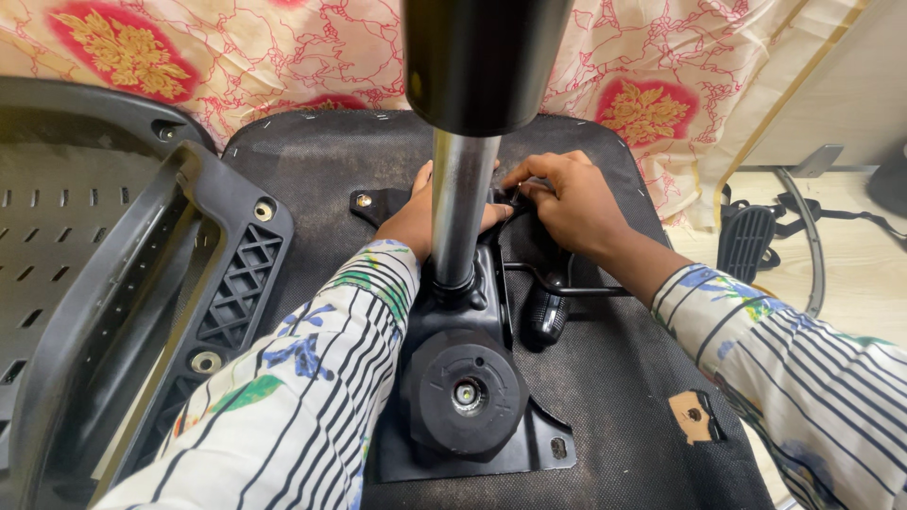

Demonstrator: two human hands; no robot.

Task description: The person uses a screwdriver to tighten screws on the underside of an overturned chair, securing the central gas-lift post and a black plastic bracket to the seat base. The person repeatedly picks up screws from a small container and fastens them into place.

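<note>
Black metal mechanism plate (472,416) flat on upturned seat base (624,397), chrome gas cylinder (460,212) rising from it. Left hand (416,219) behind cylinder, grip hidden. Right hand (567,203) just right of cylinder, fingers curled, pinching plate's far edge. Black backrest frame (142,283) left of plate.

Background of the scene. A cream cloth (283,57) printed with red medallions, gold leaf motifs and thin red tracery spans the upper part of the view, lying in soft folds. At right, a pale wooden floor (860,264) is evenly lit, without hard shadows. A light grey panel (841,94), wall or furniture side, rises at the upper right, edged by a yellowish strip. On the floor near it lie a black ribbed plastic part (746,241), a curved grey metal bar (808,241) and black straps (841,212).
</note>
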